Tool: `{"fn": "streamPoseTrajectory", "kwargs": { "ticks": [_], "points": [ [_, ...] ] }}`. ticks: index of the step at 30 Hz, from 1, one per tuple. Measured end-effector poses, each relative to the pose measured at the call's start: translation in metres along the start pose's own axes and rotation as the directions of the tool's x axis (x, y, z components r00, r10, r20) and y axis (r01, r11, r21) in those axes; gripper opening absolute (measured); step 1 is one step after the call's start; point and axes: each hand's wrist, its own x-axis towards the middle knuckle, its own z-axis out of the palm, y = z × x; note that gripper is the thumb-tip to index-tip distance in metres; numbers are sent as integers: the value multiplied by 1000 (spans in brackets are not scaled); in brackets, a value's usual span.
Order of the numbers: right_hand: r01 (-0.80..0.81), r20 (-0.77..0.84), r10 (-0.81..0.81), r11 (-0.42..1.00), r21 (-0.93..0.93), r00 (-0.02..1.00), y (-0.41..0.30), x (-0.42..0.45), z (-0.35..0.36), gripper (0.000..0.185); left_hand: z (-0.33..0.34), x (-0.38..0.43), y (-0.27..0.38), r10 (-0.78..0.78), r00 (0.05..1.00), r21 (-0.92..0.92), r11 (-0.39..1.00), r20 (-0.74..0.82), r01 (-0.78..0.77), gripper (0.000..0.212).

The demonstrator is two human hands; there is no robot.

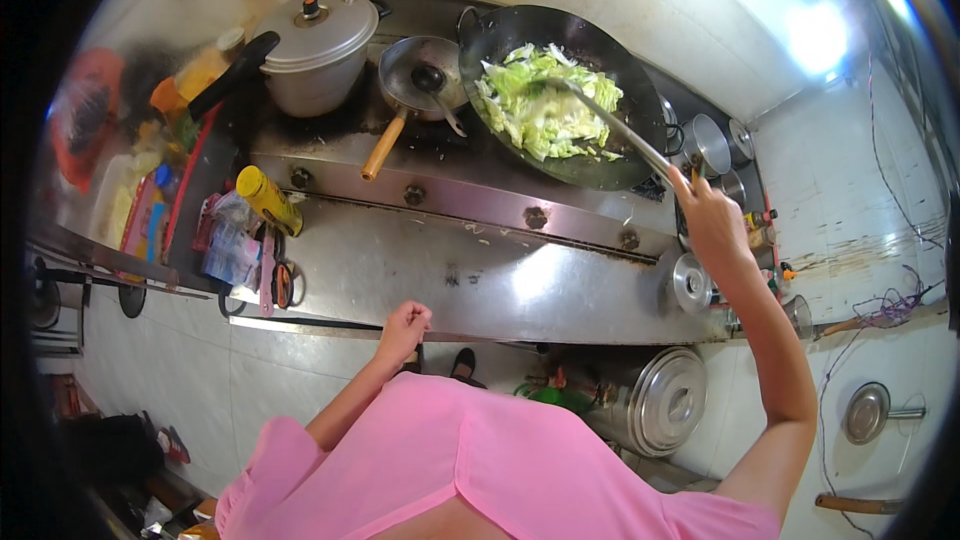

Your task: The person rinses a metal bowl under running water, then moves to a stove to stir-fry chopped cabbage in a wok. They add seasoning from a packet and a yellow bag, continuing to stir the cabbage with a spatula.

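Observation:
My right hand [711,221] grips the long metal handle of a cooking turner or ladle [626,127]. The tool slants down to the left into a big dark wok [487,139] on the stove. Its head is partly hidden and blurred among chopped cabbage [555,139], pale green and white, heaped in the wok. My left hand [405,330] hovers by the counter's front edge, fingers curled in, and I see nothing in it.
Left of the wok are a wooden-handled saucepan [386,142] with a ladle [442,105] inside and a lidded pressure cooker [319,79]. A yellow canister [270,199], scissors [283,283] and a pink-handled knife [268,270] lie left on the steel counter [420,270]. A large lidded pot [667,401] stands below.

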Motion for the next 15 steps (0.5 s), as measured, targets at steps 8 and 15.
{"fn": "streamPoseTrajectory", "kwargs": {
  "ticks": [8,15],
  "points": [
    [-140,111,133,988,63,985,-48,-26,17,57,4,5,4,-18,1000,65,998,5,18,14],
    [-151,64,136,877,456,989,36,0,-2,57,-1,-3,-8,-15,999,56,998,-40,17,14]
  ]
}}
